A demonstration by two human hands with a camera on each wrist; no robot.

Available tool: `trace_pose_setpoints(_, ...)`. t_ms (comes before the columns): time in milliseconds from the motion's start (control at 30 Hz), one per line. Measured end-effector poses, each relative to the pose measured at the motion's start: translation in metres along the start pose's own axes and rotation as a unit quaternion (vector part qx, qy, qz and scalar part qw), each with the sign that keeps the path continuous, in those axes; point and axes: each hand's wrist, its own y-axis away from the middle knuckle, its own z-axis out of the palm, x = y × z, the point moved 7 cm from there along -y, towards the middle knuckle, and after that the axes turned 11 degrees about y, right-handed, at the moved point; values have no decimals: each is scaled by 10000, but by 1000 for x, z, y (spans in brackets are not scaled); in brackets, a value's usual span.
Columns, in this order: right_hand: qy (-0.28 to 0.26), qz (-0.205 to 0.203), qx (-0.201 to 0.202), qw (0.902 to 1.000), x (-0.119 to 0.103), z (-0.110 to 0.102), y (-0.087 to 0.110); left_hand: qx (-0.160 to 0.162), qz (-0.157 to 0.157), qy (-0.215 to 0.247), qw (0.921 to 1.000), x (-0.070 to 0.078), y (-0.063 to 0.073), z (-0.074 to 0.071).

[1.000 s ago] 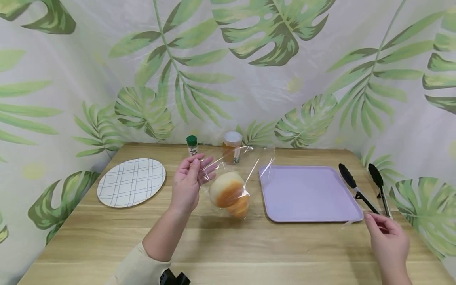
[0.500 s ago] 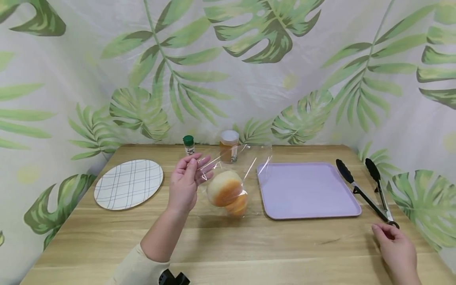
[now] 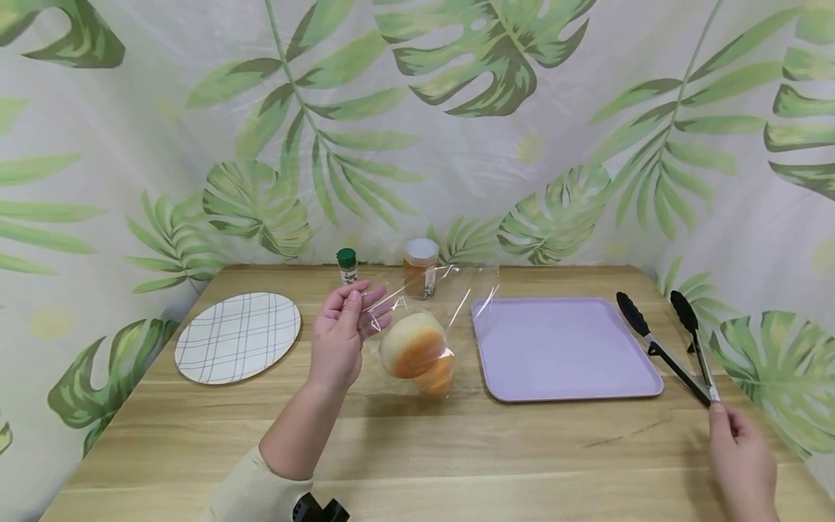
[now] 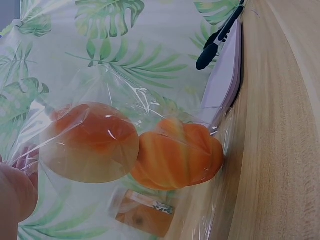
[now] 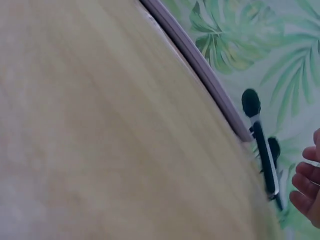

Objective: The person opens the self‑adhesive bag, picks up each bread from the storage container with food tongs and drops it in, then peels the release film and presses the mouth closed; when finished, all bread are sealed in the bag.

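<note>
My left hand (image 3: 335,344) pinches the edge of a clear plastic bag (image 3: 466,293) between thumb and fingers and holds it up above the table. Inside the bag are a round bun (image 3: 412,346) with a browned side and a smaller ridged orange-brown bread roll (image 4: 177,155). At the table's right, my right hand (image 3: 744,457) is at the hinge end of black-and-silver tongs (image 3: 675,368), which lie spread. In the right wrist view its loosely bent fingers (image 5: 306,182) appear beside the handles, with a small gap.
A lilac tray (image 3: 567,348) lies right of the bag, left of the tongs. A white checked plate (image 3: 238,338) is at the left. Behind the bag stand a green-capped shaker (image 3: 348,265) and an amber jar (image 3: 420,270). A thin clear strip (image 3: 622,436) lies in front of the tray.
My right hand let go of the thin clear strip, which now lies on the table. The hand then moved right to the tongs' hinge end. My left hand and the bag stay nearly still.
</note>
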Motion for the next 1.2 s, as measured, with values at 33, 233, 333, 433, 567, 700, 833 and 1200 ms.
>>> trace_pose_setpoints(33,-90,-67,23,9999,-7,-1,1,5,-8,-20,10000,0,0,0)
trace_pose_setpoints(233,-786,-1436,36,9865,-87,2,11,21,33,-35,10000,1,0,0)
trace_pose_setpoints(333,-1192,-2416,-57,9630,-142,12,21,27,62,-3,10000,1,0,0)
trace_pose_setpoints(433,-1574,-3196,-565,9327,-196,30,36,-4,64,-6,10000,1,0,0)
trace_pose_setpoints(567,-2175,-3593,-1624,8929,-257,54,55,-94,100,-6,9999,0,0,-1)
trace_pose_setpoints(700,-2875,-3255,-2722,8587,-295,75,66,-237,217,26,9995,0,0,0)
trace_pose_setpoints(833,-3504,-2819,-3061,8391,-312,84,71,-372,311,35,9988,2,-1,-1)
trace_pose_setpoints(1200,-3888,-3209,-2523,8259,-319,70,71,-736,117,-1149,9906,14,-16,-7)
